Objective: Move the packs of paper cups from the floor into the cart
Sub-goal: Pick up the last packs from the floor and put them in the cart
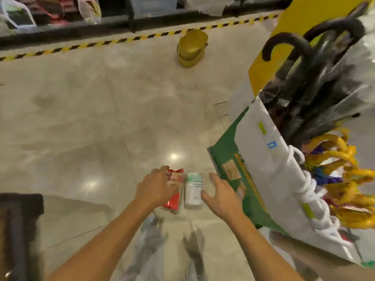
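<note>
Reaching: both bare arms stretch forward and down toward two packs of paper cups lying side by side on the floor, near the centre of the view.
Left hand [157, 189]: laid over the red pack [174, 196], fingers spread and curled onto its wrapping; whether the grip has closed I cannot tell, as the picture is blurred there.
Right hand [220, 196]: fingers open and splayed, held just right of the white and green pack [193, 192], thumb close to its near end; contact is unclear.
Packs: the red one lies to the left, the white and green one to the right, just beside each other, both on the pale glossy floor [91, 118].
Cart: not identifiable with certainty; a dark object [19, 226] sits at the near left edge.
Right side: a white and green display bin [269, 159] holds black umbrellas [304, 78] with hooked handles and others with yellow handles [334, 159].
Far floor: a gold lidded bin [191, 49] stands near a yellow and black striped tape line [81, 46].
Far edge: dark shelving [129, 17] with bagged goods.
</note>
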Tool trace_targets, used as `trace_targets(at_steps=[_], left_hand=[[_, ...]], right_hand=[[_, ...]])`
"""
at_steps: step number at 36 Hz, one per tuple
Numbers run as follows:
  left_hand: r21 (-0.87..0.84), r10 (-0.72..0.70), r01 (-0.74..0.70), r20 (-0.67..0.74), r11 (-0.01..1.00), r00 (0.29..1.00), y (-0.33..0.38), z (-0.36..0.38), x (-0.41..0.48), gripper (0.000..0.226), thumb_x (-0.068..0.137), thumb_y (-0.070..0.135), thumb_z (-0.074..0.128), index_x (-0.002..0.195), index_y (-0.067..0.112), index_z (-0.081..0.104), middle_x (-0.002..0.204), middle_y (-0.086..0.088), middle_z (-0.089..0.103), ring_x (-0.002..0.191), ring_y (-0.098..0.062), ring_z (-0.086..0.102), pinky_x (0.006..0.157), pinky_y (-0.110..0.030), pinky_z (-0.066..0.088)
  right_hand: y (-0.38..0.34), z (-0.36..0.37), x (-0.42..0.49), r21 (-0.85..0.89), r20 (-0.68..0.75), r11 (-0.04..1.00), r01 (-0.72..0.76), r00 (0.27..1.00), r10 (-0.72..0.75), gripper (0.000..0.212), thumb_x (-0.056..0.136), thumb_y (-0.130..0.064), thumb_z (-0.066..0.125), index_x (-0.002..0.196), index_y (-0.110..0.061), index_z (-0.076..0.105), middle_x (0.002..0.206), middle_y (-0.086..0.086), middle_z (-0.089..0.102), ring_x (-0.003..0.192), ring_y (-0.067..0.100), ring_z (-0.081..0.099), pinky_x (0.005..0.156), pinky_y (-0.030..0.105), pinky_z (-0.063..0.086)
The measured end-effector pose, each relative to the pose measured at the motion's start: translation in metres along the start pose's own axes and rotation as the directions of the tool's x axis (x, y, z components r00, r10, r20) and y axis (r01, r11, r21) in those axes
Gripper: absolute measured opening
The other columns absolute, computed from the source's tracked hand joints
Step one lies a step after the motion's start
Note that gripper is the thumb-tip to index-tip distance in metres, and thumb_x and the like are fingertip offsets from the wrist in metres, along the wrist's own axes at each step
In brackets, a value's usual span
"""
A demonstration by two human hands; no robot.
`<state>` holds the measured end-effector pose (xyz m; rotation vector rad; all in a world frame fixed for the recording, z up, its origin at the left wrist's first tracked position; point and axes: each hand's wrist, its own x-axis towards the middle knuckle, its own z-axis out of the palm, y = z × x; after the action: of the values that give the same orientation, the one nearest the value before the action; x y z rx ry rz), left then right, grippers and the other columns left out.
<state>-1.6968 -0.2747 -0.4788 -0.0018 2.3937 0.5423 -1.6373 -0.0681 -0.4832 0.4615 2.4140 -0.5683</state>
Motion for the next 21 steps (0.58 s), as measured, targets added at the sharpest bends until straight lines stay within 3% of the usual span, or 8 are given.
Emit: trace_targets(at_steps=[2,7,10,13,17,19,21], left_hand=[[-0.078,-0.033,0.034,0.016,0.996,0.999,-0.010,0.028,0.040,0.065,0.089,0.047,0.061,0.148,0.031,0.038,0.143,-0.006,0.050,0.125,-0.028,0.055,0.100,-0.041,0.049],[-0.166,-0.150,0.169,0.117,0.972,0.982,-0.043,0.119,0.136,0.077,0.084,0.050,0.065,0.151,0.033,0.031,0.140,-0.008,0.050,0.128,-0.032,0.053,0.103,-0.045,0.047],[-0.201,-0.213,0.240,0.148,0.950,0.966,-0.067,0.181,0.197,0.076,0.071,0.060,0.061,0.140,0.043,0.036,0.125,0.000,0.059,0.116,-0.029,0.061,0.096,-0.047,0.053],[-0.208,-0.254,0.284,0.158,0.936,0.954,-0.088,0.241,0.246,0.077,0.063,0.057,0.057,0.137,0.043,0.038,0.112,0.004,0.054,0.110,-0.025,0.058,0.095,-0.046,0.051],[-0.182,-0.280,0.302,0.136,0.936,0.950,-0.116,0.312,0.301,0.091,0.059,0.062,0.054,0.144,0.045,0.026,0.136,-0.006,0.045,0.125,-0.033,0.047,0.097,-0.056,0.049],[-0.121,-0.265,0.282,0.139,0.952,0.954,-0.132,0.342,0.324,0.097,0.062,0.065,0.059,0.147,0.049,0.016,0.155,-0.016,0.026,0.138,-0.045,0.032,0.101,-0.067,0.042],[-0.068,-0.235,0.247,0.147,0.967,0.961,-0.146,0.372,0.338,0.112,0.067,0.067,0.071,0.151,0.054,-0.002,0.164,-0.014,-0.003,0.145,-0.050,0.018,0.102,-0.073,0.037]], right_hand=[[0.015,0.031,0.038,0.092,0.020,0.994,-0.057,0.998,0.056,0.091,0.087,-0.064,0.053,0.167,-0.034,0.025,0.167,0.003,0.042,0.151,0.027,0.044,0.121,0.048,0.041],[0.058,0.109,0.131,0.196,0.086,0.968,-0.154,0.987,0.139,0.082,0.097,-0.045,0.070,0.166,-0.028,0.029,0.157,0.012,0.051,0.144,0.031,0.050,0.115,0.044,0.043],[0.085,0.162,0.193,0.192,0.123,0.969,-0.158,0.983,0.136,0.086,0.097,-0.050,0.070,0.168,-0.032,0.024,0.155,0.011,0.052,0.141,0.031,0.053,0.111,0.044,0.045],[0.112,0.217,0.250,0.203,0.154,0.958,-0.203,0.973,0.174,0.086,0.097,-0.050,0.069,0.167,-0.039,0.022,0.156,0.006,0.049,0.138,0.028,0.055,0.108,0.043,0.049],[0.141,0.286,0.317,0.183,0.136,0.964,-0.191,0.976,0.168,0.086,0.096,-0.055,0.069,0.167,-0.043,0.021,0.158,0.004,0.042,0.141,0.028,0.051,0.108,0.041,0.050],[0.151,0.317,0.345,0.181,0.127,0.972,-0.147,0.984,0.126,0.093,0.093,-0.059,0.072,0.166,-0.049,0.017,0.163,0.006,0.032,0.146,0.031,0.045,0.111,0.044,0.049],[0.159,0.346,0.366,0.212,0.101,0.973,-0.090,0.992,0.070,0.106,0.085,-0.065,0.077,0.164,-0.056,0.006,0.171,0.010,0.015,0.151,0.036,0.037,0.113,0.050,0.050]])
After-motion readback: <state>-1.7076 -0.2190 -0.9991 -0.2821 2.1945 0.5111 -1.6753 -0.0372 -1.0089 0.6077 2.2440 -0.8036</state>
